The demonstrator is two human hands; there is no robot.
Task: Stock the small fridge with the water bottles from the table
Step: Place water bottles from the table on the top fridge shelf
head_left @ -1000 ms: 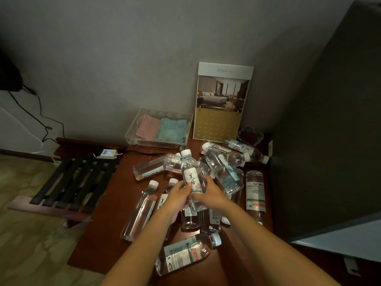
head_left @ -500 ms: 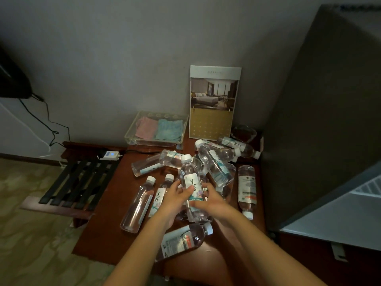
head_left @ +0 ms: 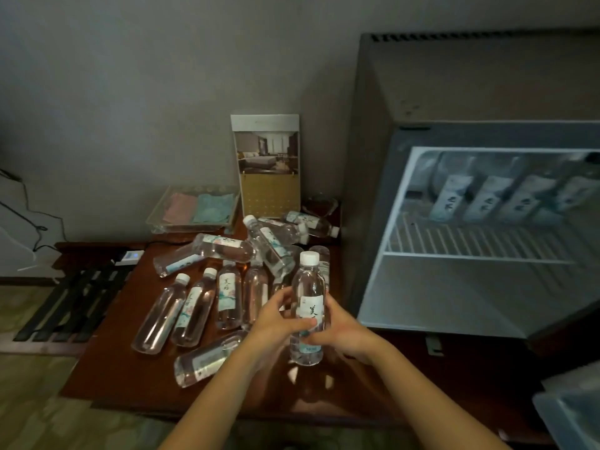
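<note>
1. The left hand [head_left: 279, 319] and the right hand [head_left: 344, 332] were both clamped on one held bottle [head_left: 308, 287], the left thumb across its white label and the right fingers curled round its lower body.
2. The held bottle stood upright, white cap on top, over the right part of the table [head_left: 130, 368]. Its base seemed just clear of the wood, though the dim light made that hard to confirm.
3. Just left of and behind the hands lay the loose bottles [head_left: 227, 297], all on their sides, some side by side and some heaped across each other toward the wall.
4. Further back on the table stood a clear tray [head_left: 156, 219] with folded cloths and an upright calendar card [head_left: 266, 164] leaning at the wall.
5. To the right the fridge [head_left: 367, 190] stood open. A row of stocked bottles [head_left: 487, 196] stood at the back of its wire shelf [head_left: 470, 245], blurred in this view.
6. Judged from this, the step in hand was carrying one bottle from table to fridge, with the task only partly done, since many bottles remained on the table.
7. The next move would call for swinging the bottle rightward past the fridge's side wall, keeping it upright, and standing it on the wire shelf beside or before the row. One hand would likely suffice for that reach, and a careless set-down could topple its neighbours
</note>
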